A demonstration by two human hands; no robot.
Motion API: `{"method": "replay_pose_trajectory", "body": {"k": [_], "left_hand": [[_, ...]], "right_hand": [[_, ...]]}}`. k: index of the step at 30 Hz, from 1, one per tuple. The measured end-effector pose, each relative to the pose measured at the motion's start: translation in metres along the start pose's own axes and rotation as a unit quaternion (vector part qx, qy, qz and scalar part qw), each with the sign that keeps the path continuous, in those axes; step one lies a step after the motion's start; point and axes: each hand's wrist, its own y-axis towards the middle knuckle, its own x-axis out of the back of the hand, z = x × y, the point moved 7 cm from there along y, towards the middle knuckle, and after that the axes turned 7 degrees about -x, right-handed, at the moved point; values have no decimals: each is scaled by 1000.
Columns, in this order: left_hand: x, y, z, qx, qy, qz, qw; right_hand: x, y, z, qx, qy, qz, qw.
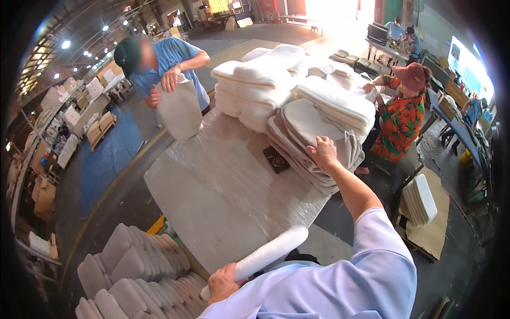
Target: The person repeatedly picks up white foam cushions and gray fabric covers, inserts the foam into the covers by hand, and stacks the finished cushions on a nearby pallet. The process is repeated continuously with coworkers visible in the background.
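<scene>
Against my body, my left hand (223, 283) grips a long white pad (273, 251), seen edge-on, with the fingers closed round its near end. My right hand (323, 154) reaches forward with spread fingers and rests on a stack of limp grey-beige fabric covers (300, 125) at the table's right side. Whether its fingertips pinch the top cover is too small to tell. The table (228, 183) is covered in clear plastic film. A small dark flat object (277, 160) lies beside the covers.
White fluffy pads (255, 80) are piled at the table's far end. Across it, a person in blue (178, 53) holds a grey cushion (180, 109); another in a patterned shirt (398, 122) works at right. Filled grey cushions (135, 255) are stacked lower left, with white pads (419, 199) lower right.
</scene>
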Motion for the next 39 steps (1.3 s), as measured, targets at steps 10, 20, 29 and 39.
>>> {"method": "replay_pose_trajectory", "body": {"k": [10, 20, 29, 39], "left_hand": [[6, 10, 22, -3, 22, -68, 997], [11, -17, 37, -102, 21, -105, 989], [-34, -3, 80, 19, -287, 98, 953], [19, 66, 35, 76, -836, -117, 530]], "right_hand": [[-24, 35, -34, -118, 74, 102, 985], [172, 77, 40, 138, -44, -97, 985], [246, -18, 196, 421, 91, -12, 902], [187, -100, 212, 398, 263, 241, 845]]}}
